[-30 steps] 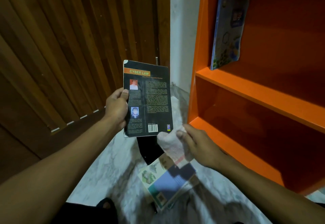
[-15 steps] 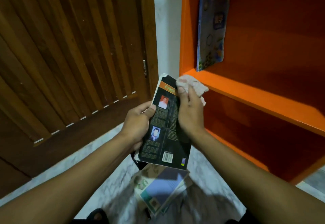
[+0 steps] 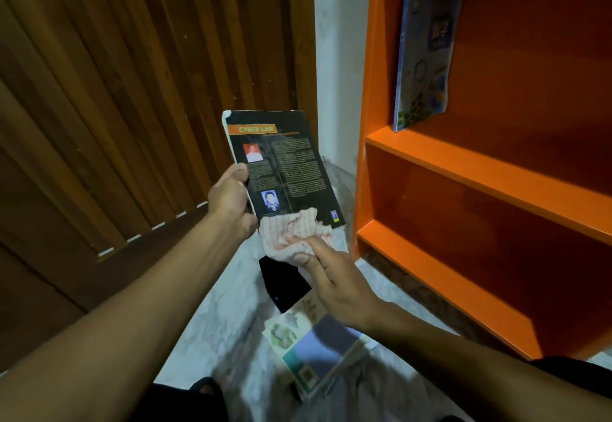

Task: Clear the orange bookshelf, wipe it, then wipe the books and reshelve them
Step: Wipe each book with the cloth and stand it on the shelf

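Head view, items as I read them. Left hand [image 3: 231,201]: fingers clamped on the left edge of the black book [image 3: 281,166], held upright, back cover toward me. Right hand [image 3: 334,275]: fingers pinching a striped cloth [image 3: 291,232] pressed against that book's lower edge. Below on the marble floor [image 3: 212,329]: a stack of books [image 3: 318,352]. Right: orange shelf [image 3: 480,173], one blue book [image 3: 424,57] standing on its upper board against the left wall.
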Demonstrator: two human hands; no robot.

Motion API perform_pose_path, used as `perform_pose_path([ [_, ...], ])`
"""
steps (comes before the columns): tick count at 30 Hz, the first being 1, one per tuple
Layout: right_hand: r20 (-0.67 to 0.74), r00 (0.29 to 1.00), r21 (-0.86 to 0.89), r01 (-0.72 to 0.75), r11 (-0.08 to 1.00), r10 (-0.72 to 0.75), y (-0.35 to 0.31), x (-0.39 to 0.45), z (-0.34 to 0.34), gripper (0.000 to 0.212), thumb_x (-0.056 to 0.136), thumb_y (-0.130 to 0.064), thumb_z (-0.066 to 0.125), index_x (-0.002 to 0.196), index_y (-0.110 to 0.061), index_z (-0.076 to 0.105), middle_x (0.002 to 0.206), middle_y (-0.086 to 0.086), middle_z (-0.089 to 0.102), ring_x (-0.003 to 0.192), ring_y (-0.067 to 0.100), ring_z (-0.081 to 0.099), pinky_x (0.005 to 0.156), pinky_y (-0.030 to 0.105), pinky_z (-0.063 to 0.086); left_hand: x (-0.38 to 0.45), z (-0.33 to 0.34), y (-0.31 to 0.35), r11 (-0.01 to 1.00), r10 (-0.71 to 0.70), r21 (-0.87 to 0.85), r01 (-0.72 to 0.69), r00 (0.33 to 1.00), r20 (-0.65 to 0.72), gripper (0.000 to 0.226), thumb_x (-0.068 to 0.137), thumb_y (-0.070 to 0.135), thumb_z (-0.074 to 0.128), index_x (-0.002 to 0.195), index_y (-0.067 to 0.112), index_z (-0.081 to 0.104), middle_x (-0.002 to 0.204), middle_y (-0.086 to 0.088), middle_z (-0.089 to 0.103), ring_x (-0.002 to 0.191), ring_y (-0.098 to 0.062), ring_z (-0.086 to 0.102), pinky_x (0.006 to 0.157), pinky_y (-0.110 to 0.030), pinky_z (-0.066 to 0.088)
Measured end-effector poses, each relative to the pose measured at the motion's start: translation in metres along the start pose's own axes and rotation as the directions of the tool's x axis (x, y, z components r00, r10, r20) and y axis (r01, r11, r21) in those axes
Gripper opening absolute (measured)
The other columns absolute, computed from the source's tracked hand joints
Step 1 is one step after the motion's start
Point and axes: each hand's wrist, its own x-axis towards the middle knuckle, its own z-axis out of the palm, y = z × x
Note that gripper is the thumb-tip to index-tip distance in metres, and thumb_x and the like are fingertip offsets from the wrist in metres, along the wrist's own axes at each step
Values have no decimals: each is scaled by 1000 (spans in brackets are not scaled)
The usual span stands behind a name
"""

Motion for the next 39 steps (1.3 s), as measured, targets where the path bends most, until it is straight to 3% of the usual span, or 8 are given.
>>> perform_pose_path([
  [7,15,938,-13,-345,938,345,28,-11,-9,35,106,-25,41,72,-32,43,61,-17,53,58,-1,46,60,18,34,14,-20,9,998,51,35,-51,999,-9,25,103,17,48,119,8,65,106,-14,76,86,-29,77,67,-49,63],
  [12,16,671,423,-677,603,742,62,-1,-23,49,99,-54,42,125,-15,56,121,12,66,102,32,65,82,51,57,13,-21,5,996,10,89,-18,996,90,26,100,17,49,116,11,69,109,-19,75,98,-38,73,86,-64,55],
  [14,73,577,695,-615,374,814,57,10,-36,47,103,-46,41,132,-10,52,132,22,61,89,36,70,56,41,60,14,-19,2,991,-1,130,-17,991,132,27,100,16,47,115,12,70,112,-20,73,102,-39,71,89,-63,54],
  [17,207,603,847,-504,167,770,39,23,-53,48,104,-42,41,136,-8,53,131,22,62,92,37,73,65,43,60,7,-13,-6,978,-27,207,-15,980,198,28,102,19,46,113,14,71,110,-17,75,102,-37,72,91,-60,55],
  [24,93,784,743,-465,481,614,11,24,-54,34,97,-20,61,129,-8,59,119,15,71,108,34,69,92,48,56,7,-10,-22,862,-15,495,-108,971,238,24,107,24,42,109,15,65,109,-15,74,93,-31,73,90,-46,55],
  [29,-77,781,610,-455,649,620,23,25,-41,88,71,-55,82,142,-19,45,144,10,54,130,35,54,104,60,45,-4,-3,-27,244,264,846,-474,872,413,63,101,36,55,155,20,27,154,-10,37,144,-30,35,115,-47,34],
  [34,-282,898,-67,-370,927,338,13,14,-33,35,97,-32,57,129,-21,46,110,4,65,99,27,63,80,43,54,-36,22,-44,775,-8,535,-336,841,541,74,100,37,56,156,42,8,138,7,52,123,-25,58,96,-50,54],
  [39,-237,971,-459,-135,878,26,-7,4,-29,35,100,-25,52,134,-28,44,101,-5,64,81,15,53,67,26,31,-30,29,-57,838,171,432,-333,912,372,69,101,20,57,154,33,15,136,-6,53,99,-17,67,61,-27,60],
])
